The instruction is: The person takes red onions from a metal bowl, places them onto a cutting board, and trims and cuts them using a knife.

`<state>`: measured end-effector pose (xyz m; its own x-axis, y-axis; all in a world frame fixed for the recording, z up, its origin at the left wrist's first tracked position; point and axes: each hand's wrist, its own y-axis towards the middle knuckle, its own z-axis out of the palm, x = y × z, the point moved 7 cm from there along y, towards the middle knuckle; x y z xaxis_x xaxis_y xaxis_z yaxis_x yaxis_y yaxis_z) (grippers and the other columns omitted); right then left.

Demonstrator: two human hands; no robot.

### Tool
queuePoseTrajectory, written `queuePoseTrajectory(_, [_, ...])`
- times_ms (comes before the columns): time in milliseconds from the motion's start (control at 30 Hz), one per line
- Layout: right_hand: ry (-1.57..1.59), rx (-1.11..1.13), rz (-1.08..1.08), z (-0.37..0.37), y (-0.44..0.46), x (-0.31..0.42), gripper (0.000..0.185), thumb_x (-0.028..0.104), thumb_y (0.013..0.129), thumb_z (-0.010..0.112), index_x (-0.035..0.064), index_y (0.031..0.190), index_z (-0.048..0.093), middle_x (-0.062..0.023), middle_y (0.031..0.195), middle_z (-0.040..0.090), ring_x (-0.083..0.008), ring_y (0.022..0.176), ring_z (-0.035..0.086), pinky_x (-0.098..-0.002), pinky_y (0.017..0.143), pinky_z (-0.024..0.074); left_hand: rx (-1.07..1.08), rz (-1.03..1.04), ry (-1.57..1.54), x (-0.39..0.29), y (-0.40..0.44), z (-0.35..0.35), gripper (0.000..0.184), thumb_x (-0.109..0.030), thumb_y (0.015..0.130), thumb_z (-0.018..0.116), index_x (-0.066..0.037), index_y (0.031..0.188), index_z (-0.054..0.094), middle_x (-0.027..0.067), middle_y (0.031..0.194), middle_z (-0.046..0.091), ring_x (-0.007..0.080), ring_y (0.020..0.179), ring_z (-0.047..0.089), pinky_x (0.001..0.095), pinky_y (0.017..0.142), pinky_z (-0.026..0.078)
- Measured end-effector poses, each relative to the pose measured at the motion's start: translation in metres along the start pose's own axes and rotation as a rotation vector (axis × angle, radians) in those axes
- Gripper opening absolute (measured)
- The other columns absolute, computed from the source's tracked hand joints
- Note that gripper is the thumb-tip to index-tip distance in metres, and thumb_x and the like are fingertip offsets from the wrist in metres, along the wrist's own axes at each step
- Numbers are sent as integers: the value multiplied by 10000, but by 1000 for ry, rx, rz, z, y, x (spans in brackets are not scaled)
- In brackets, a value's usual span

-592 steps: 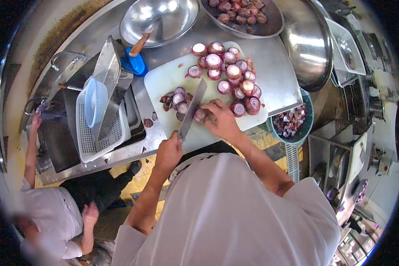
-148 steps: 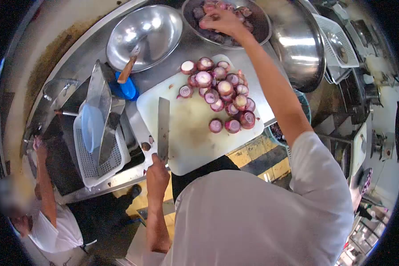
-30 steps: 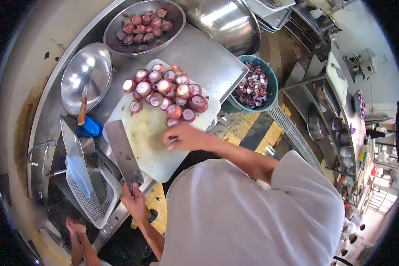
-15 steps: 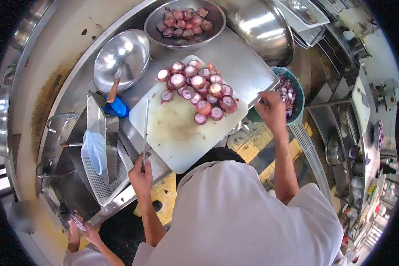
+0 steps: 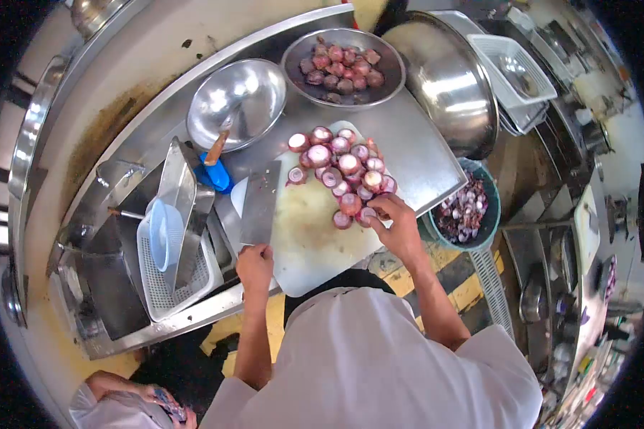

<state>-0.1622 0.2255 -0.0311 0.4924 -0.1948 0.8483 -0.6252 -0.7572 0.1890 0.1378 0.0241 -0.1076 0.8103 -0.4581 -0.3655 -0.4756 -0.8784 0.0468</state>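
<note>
My left hand point(image 5: 255, 266) is closed around the handle of a cleaver point(image 5: 260, 204), its broad blade turned flat over the left side of a white cutting board point(image 5: 304, 261). A pile of red onions point(image 5: 348, 164) with their ends cut off covers the board's far right part. At the near edge of that pile, the thumb and fingers of my right hand point(image 5: 399, 227) pinch a trimmed red onion point(image 5: 366, 217), partly hidden by the fingertips.
A metal bowl of whole red onions point(image 5: 343, 68) stands behind the board, with another steel bowl point(image 5: 236, 100) to its left. A teal bucket point(image 5: 495, 222) holding onion scraps is at right. At far left are a white basket point(image 5: 152, 286) and sink; a co-worker's arm point(image 5: 114, 382) shows lower left.
My right hand has moved left from beside the bucket to the onions and grips one. The cleaver's blade has turned from edge-on to flat. The view has shifted.
</note>
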Motion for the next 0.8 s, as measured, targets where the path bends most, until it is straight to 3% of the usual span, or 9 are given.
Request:
queuePoseTrajectory(67, [-5, 30, -36, 6, 8, 13, 281, 78, 780, 811, 65, 1042, 710, -119, 991, 683, -314, 840, 675, -411, 715, 546, 170, 63, -38, -16, 17, -26, 219, -204, 863, 718, -90, 1045, 758, 229, 858, 714, 427, 829, 699, 524, 747, 546])
queuePoseTrajectory(200, [-161, 39, -104, 38, 34, 6, 376, 121, 755, 793, 85, 1116, 695, -122, 1037, 671, -350, 910, 669, -445, 767, 562, -177, 244, -107, -48, 94, -87, 231, -156, 880, 711, -73, 1092, 746, 258, 931, 703, 433, 886, 686, 514, 793, 537])
queuePoseTrajectory(333, [-305, -5, -317, 62, 63, 26, 391, 97, 745, 786, 89, 1122, 683, -139, 1097, 628, -352, 1015, 634, -432, 804, 571, -224, 402, 136, -63, 203, -90, 272, -177, 909, 695, 30, 1085, 709, 274, 1014, 658, 458, 981, 632, 530, 808, 532])
queuePoseTrajectory(400, [-552, 135, -307, 88, 71, 23, 417, 65, 735, 767, 90, 1137, 660, -152, 1171, 578, -361, 1111, 585, -438, 840, 571, -148, 168, 318, -54, 248, -76, 299, -221, 918, 673, 0, 1118, 693, 295, 1126, 639, 490, 1049, 624, 546, 843, 541])
queuePoseTrajectory(500, [-684, 196, -240, 117, 77, -4, 468, 52, 716, 770, 103, 1161, 634, -141, 1212, 566, -379, 1119, 561, -467, 894, 537, -24, 111, 384, -29, 293, -42, 333, -246, 911, 659, -22, 1157, 671, 315, 1188, 609, 525, 1075, 620, 573, 902, 540])
queuePoseTrajectory(533, [-673, 119, -278, 123, 77, -15, 491, 18, 688, 757, 104, 1154, 629, -147, 1159, 573, -378, 1090, 561, -489, 864, 545, 61, 151, 428, -11, 316, -19, 503, -406, 945, 633, 22, 1210, 630, 345, 1147, 666, 508, 1131, 626, 571, 1040, 463])
queuePoseTrajectory(567, [-680, 111, -272, 118, 79, -11, 491, 18, 688, 757, 104, 1154, 629, -147, 1159, 573, -378, 1090, 561, -489, 864, 545, 60, 163, 423, -15, 320, -21, 503, -406, 945, 633, 22, 1210, 630, 345, 1147, 666, 508, 1131, 626, 571, 1040, 463])
queuePoseTrajectory(667, [-503, 122, -138, 100, 77, -3, 419, 13, 751, 728, 86, 1150, 620, -132, 1144, 619, -354, 1082, 606, -479, 873, 552, 337, 145, 337, -13, 329, -3, 652, -211, 819, 667, 11, 1388, 439, 378, 1292, 592, 503, 1186, 615, 526, 1001, 515])
queuePoseTrajectory(800, [552, 18, 320, 62, 65, -35, 335, 75, 891, 704, 38, 1198, 575, -107, 1158, 667, -274, 1053, 678, -403, 886, 596, 172, 124, 264, -11, 316, -43, 605, -173, 839, 630, -11, 1397, 459, 348, 1175, 664, 497, 1144, 630, 526, 988, 508])
